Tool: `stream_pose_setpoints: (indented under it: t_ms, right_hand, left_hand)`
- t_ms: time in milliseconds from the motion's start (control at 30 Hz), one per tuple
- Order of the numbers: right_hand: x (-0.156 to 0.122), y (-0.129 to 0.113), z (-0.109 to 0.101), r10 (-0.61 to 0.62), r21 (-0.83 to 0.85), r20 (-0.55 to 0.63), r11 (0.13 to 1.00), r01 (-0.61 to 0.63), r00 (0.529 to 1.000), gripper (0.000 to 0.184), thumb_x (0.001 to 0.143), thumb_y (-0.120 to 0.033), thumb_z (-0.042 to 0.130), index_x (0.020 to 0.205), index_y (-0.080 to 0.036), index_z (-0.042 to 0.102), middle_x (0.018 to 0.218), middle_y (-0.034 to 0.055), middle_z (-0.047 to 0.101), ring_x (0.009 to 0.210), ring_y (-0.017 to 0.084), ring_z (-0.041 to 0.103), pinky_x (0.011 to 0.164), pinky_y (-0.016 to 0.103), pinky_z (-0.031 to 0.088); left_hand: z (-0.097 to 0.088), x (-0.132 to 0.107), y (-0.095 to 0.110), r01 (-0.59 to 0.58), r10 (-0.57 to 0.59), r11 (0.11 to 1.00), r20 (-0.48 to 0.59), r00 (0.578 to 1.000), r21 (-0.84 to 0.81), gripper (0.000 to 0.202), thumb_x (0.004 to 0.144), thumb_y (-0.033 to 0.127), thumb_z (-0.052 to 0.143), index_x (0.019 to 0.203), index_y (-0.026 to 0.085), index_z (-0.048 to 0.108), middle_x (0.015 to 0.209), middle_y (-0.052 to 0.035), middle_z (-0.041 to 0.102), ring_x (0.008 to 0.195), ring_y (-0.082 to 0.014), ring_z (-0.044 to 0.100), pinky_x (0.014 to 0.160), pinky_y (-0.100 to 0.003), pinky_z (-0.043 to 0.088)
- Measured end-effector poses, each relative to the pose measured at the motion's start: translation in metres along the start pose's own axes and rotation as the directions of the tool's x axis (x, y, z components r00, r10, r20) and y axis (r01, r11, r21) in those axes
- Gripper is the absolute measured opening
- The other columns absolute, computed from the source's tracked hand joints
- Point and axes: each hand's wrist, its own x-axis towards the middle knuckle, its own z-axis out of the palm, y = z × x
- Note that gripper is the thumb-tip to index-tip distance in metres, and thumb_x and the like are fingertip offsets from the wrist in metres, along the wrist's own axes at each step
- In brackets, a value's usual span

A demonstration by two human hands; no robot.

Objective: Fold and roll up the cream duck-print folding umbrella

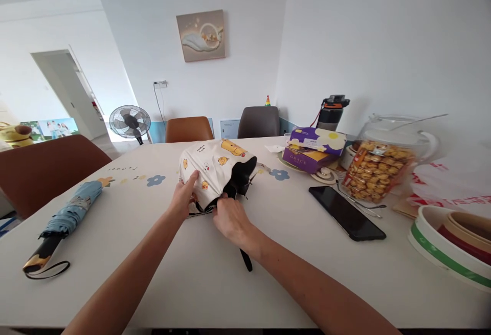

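Observation:
A white folding umbrella [218, 169] printed with yellow cartoon ducks, black on the inside, lies half-gathered on the white table [215, 284] in front of me. My left hand [184, 194] pinches the white fabric at its left side. My right hand [229, 217] is closed round the umbrella's lower end near the black ribs, and its black strap [246, 261] trails from under my wrist.
A folded blue umbrella [67, 215] with a black handle lies at the left. A black phone [347, 212], a jar of snacks [378, 169], a purple box [314, 148], a flask [332, 112] and stacked bowls [452, 243] crowd the right. Chairs [46, 169] line the far side.

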Motion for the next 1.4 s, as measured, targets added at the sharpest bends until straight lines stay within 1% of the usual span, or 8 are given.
stream_pose_setpoints:
  t_ms: [167,433,567,767,1033,1133,1233,1400]
  right_hand:
    - [-0.011,-0.011,0.007,0.061,0.029,0.023,0.998,-0.061,0.998,0.027,0.082,-0.013,0.049,0.105,-0.006,0.062,0.09,0.0183,0.071,0.083,0.029,0.069,0.066,0.032,0.046]
    - [-0.011,-0.008,0.011,0.179,0.207,0.144,0.956,-0.206,0.973,0.018,0.074,-0.017,0.052,0.085,-0.011,0.066,0.084,0.015,0.071,0.081,0.026,0.068,0.063,0.028,0.046]
    - [-0.008,-0.004,0.011,0.231,0.463,0.257,0.823,-0.33,0.938,0.006,0.065,-0.015,0.053,0.068,-0.014,0.058,0.059,0.0072,0.065,0.056,0.019,0.062,0.049,0.024,0.043]
    - [-0.009,0.001,0.013,0.163,0.774,0.479,0.386,-0.503,0.863,0.016,0.063,-0.013,0.055,0.077,-0.017,0.05,0.046,-0.0022,0.054,0.037,0.015,0.052,0.034,0.022,0.04]
    - [-0.01,0.005,0.015,0.115,0.818,0.467,0.321,-0.478,0.877,0.017,0.067,-0.012,0.06,0.08,-0.016,0.05,0.045,-0.0036,0.052,0.036,0.011,0.049,0.032,0.02,0.04]
    - [-0.009,0.008,0.015,0.096,0.825,0.467,0.31,-0.473,0.879,0.017,0.066,-0.014,0.063,0.079,-0.016,0.053,0.048,-0.0029,0.053,0.038,0.011,0.049,0.031,0.019,0.04]
    - [-0.008,0.009,0.01,0.053,0.826,0.513,0.242,-0.51,0.857,0.018,0.072,-0.029,0.065,0.078,-0.014,0.057,0.065,0.0035,0.061,0.043,0.011,0.053,0.031,0.02,0.04]
    - [-0.004,0.013,0.005,-0.001,0.806,0.586,0.102,-0.582,0.811,0.042,0.086,-0.055,0.047,0.086,-0.014,0.057,0.076,0.0068,0.064,0.046,0.013,0.057,0.035,0.025,0.047]
  left_hand:
    - [0.007,0.005,-0.003,0.199,-0.169,0.959,0.156,0.973,-0.2,0.055,0.057,0.06,0.074,0.096,0.022,0.063,0.095,-0.0071,0.068,0.076,-0.0222,0.063,0.057,-0.031,0.052]
    - [0.012,0.019,-0.026,0.194,-0.194,0.958,0.022,0.981,-0.21,0.035,0.06,0.03,0.076,0.089,0.015,0.063,0.086,-0.0108,0.07,0.067,-0.0226,0.066,0.057,-0.034,0.055]
    - [0.01,0.023,-0.031,0.187,-0.186,0.964,0.021,0.982,-0.191,0.034,0.06,0.031,0.074,0.088,0.015,0.063,0.08,-0.009,0.069,0.06,-0.0211,0.064,0.052,-0.033,0.052]
    - [0.008,0.029,-0.031,0.178,-0.169,0.968,0.06,0.984,-0.179,0.028,0.062,0.025,0.066,0.087,0.016,0.061,0.071,-0.006,0.065,0.06,-0.0211,0.064,0.053,-0.032,0.052]
    - [-0.001,0.036,-0.024,0.286,-0.258,0.933,0.148,0.955,-0.219,0.022,0.056,0.014,0.055,0.077,0.017,0.055,0.063,-0.0045,0.06,0.057,-0.0203,0.06,0.054,-0.032,0.052]
    - [-0.001,0.034,-0.024,0.239,-0.216,0.958,0.153,0.964,-0.157,0.022,0.057,0.018,0.057,0.079,0.016,0.056,0.064,-0.0046,0.06,0.057,-0.0202,0.06,0.051,-0.031,0.051]
    - [-0.001,0.032,-0.027,0.139,-0.123,0.986,0.165,0.979,-0.09,0.022,0.059,0.021,0.058,0.08,0.016,0.057,0.063,-0.0036,0.059,0.056,-0.02,0.06,0.049,-0.03,0.049]
    - [-0.003,0.03,-0.031,0.066,-0.059,0.998,0.218,0.974,-0.023,0.021,0.062,0.027,0.06,0.08,0.016,0.058,0.062,-0.0042,0.061,0.05,-0.0187,0.058,0.043,-0.028,0.045]
